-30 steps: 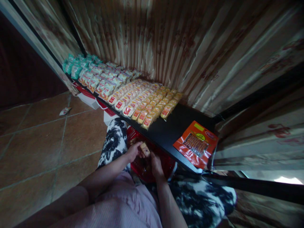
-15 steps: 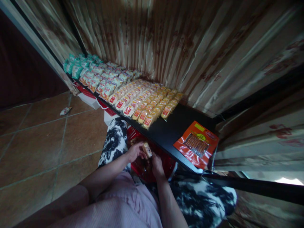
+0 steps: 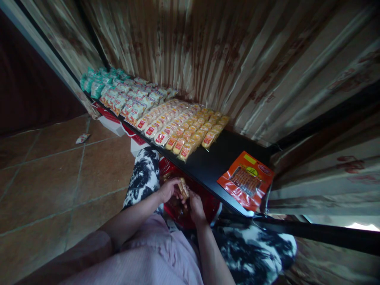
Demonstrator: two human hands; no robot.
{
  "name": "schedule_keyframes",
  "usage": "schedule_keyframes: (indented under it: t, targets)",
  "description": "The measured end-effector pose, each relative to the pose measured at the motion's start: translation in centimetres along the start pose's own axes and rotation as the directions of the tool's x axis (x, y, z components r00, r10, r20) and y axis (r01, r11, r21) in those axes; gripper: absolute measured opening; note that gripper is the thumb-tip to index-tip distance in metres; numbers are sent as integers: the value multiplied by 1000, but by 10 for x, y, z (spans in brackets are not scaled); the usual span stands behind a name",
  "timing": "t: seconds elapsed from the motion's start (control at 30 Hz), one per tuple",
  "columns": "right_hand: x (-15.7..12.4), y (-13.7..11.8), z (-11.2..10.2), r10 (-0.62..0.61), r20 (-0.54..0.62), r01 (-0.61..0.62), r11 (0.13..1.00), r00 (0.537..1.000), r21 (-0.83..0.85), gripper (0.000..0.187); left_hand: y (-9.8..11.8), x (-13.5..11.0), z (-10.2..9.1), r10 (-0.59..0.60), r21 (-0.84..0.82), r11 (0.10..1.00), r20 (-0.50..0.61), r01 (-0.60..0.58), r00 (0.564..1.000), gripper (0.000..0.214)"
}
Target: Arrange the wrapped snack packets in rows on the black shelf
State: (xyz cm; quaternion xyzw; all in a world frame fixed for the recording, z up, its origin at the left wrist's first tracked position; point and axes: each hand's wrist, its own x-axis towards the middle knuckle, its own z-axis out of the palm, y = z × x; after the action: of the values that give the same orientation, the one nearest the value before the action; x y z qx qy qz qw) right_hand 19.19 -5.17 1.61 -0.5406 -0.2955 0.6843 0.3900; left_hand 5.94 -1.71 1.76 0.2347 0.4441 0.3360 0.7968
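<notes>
A small golden-brown snack [image 3: 183, 188] in a clear wrapper is held up between my two hands, over a red basket [image 3: 166, 166] at my knees. My left hand [image 3: 170, 190] has its fingers closed on the snack's left side. At its right end, my right hand [image 3: 196, 202] grips it with thumb and fingers, partly hidden. More wrapped pieces lie inside the basket, too dark to make out well.
A long black shelf [image 3: 204, 166] bears rows of yellow and white wrapped crackers [image 3: 190, 126], printed snack bags [image 3: 133, 107] and green bags [image 3: 96, 89]. An orange snack pouch [image 3: 247, 180] lies at its right end. Curtains [image 3: 202, 55] hang behind. A scrap wrapper [image 3: 82, 138] lies on the tiled floor.
The snack between my hands has turned: its pale side showed before, and a golden-brown side faces up now. My hands have barely moved.
</notes>
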Motion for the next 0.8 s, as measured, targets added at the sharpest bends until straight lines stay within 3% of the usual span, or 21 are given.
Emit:
schedule_keyframes:
  t: [0.13, 0.37, 0.53, 0.67, 0.8]
  targets:
    - [-4, -1, 1, -35, 24, 35, 999, 999, -22, 36, -1, 0, 0, 15, -12, 1000, -10, -15, 1000, 37]
    - [-6, 0, -2, -95, -111, 79, 987, 989, -141, 49, -2, 0, 2, 13, 12, 1000, -110, -12, 994, 37]
    - [-6, -3, -6, -176, -146, 117, 932, 973, -343, 50, -2, 1, 4, 20, 142, 990, -288, 22, 957, 37]
    - [-6, -1, -6, -234, -92, 183, 908, 968, -378, 52, -2, 0, 4, 50, 181, 983, -340, 13, 939, 32]
    - [-7, -1, -3, -218, -4, 199, 901, 976, -385, 49, -6, 0, 1, 81, 211, 978, -392, 3, 916, 31]
